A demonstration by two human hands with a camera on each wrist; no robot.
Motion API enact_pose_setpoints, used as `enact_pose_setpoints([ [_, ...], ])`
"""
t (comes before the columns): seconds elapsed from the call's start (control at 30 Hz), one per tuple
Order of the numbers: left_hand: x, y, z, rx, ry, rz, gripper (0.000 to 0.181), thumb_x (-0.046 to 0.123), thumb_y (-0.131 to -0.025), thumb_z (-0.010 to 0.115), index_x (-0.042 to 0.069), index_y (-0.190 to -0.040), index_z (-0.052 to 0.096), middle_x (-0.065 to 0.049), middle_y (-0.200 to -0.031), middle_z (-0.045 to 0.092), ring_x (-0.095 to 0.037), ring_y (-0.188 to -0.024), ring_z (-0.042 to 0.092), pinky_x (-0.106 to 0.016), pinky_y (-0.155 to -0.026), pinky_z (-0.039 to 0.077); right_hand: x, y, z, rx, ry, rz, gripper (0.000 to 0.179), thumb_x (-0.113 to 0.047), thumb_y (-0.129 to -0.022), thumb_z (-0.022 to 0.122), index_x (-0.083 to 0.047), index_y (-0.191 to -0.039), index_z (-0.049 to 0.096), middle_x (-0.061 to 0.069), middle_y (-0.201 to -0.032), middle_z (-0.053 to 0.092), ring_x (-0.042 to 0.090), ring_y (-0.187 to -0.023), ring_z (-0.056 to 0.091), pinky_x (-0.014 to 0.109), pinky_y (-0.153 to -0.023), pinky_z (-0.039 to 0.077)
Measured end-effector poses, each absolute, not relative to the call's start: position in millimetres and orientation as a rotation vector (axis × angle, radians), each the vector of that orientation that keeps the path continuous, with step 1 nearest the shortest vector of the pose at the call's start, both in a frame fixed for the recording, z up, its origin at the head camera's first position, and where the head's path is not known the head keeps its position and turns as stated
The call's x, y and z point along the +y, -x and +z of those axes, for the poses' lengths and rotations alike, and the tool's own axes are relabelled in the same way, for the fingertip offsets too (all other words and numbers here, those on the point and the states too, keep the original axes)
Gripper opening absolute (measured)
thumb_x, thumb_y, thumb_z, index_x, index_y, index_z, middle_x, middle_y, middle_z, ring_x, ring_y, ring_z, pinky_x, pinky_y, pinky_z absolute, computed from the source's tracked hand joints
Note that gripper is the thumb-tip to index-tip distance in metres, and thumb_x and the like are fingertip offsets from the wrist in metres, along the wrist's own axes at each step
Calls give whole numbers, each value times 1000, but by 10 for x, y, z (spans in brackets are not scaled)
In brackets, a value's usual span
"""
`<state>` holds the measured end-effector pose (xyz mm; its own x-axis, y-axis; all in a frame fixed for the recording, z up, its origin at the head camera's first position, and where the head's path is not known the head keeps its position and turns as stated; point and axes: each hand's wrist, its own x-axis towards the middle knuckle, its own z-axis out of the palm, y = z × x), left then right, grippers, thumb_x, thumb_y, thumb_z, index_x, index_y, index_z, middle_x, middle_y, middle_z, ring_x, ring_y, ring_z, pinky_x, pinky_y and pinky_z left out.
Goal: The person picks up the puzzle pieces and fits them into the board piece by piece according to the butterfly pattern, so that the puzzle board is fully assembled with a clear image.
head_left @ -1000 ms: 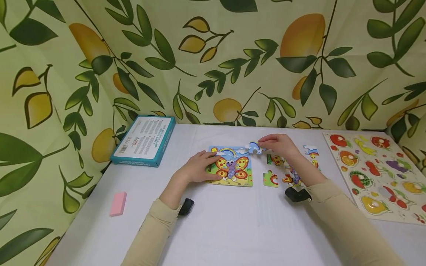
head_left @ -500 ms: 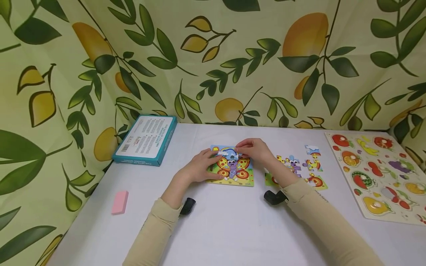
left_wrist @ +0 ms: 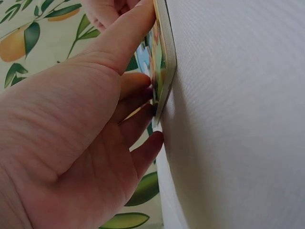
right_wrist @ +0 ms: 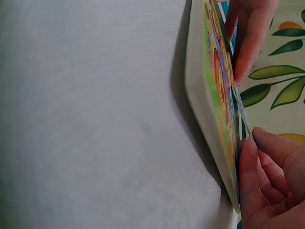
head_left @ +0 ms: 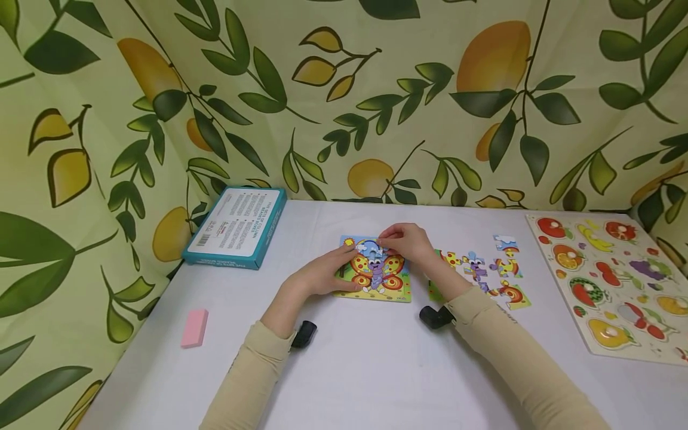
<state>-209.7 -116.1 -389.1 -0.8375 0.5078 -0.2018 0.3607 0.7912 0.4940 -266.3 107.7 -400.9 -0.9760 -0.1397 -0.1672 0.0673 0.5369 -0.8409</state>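
A butterfly puzzle board (head_left: 398, 295) lies flat on the white table. My left hand (head_left: 317, 276) rests on its left side, thumb over the lower part and index finger stretched toward the upper part; in the left wrist view the fingers are extended along the board's edge. My right hand (head_left: 412, 243) pinches a blue puzzle piece (head_left: 371, 248) with rainbow and cloud print over the board's upper part. In the right wrist view the piece (right_wrist: 243, 109) stands tilted over the board's face, one edge between thumb and index finger, the left fingertips close to its other end.
Several loose butterfly puzzle pieces (head_left: 474, 266) lie right of the board, some behind the right forearm. A wooden fruit peg puzzle (head_left: 579, 319) is at the far right. A teal box (head_left: 234, 226) and a pink block (head_left: 194, 328) are on the left. A patterned cloth stands behind.
My right hand has carried the blue puzzle piece left, from beside the board to over its upper part. My left hand stays on the board, its index finger now nearer the piece.
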Motion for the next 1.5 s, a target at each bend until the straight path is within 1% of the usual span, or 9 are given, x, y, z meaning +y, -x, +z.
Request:
enact_pose_setpoints([
  [0.17,-1156,2111,-3900,2665,-672,614,85,46,-86,72,12,-153,33,-3,-160,24,-21,-147,19,-39,-116,22,1077,2654,-4003,2605,114,-1389,22,-22,-90,72,-3,-101,69,8,-87,70,13,-68,64,22,-63,53],
  [0.37,-1151,2112,-3890,2667,-690,584,82,48,-87,70,16,-153,34,-5,-160,24,-25,-146,21,-44,-115,25,1069,2646,-3989,2703,166,-1288,20,-23,-90,72,-5,-99,71,6,-86,70,16,-73,60,23,-64,48],
  [0.7,-1135,2115,-3918,2707,-716,479,80,54,-90,62,18,-154,31,-5,-159,23,-26,-146,20,-45,-116,23,1043,2638,-3991,2758,224,-1242,19,-23,-90,72,-5,-97,71,6,-85,68,17,-74,59,23,-63,48],
  [0.93,-1114,2107,-3908,2715,-702,500,78,55,-90,61,17,-153,33,-6,-159,24,-28,-146,20,-47,-115,23,1028,2633,-3982,2777,229,-1201,19,-23,-90,72,-6,-99,71,7,-87,66,21,-81,56,25,-65,46],
  [1.2,-1095,2114,-3908,2721,-673,489,79,59,-90,59,20,-153,34,-6,-160,23,-27,-146,19,-47,-115,25,1028,2635,-3989,2787,250,-1171,18,-22,-90,72,-6,-98,70,6,-85,63,21,-81,54,27,-66,43],
  [1.5,-1076,2115,-3903,2739,-670,477,79,60,-89,59,20,-152,36,-6,-158,26,-27,-144,23,-48,-113,28,1024,2655,-4003,2789,266,-1158,18,-21,-89,73,-6,-98,69,6,-83,60,21,-80,52,28,-66,41],
])
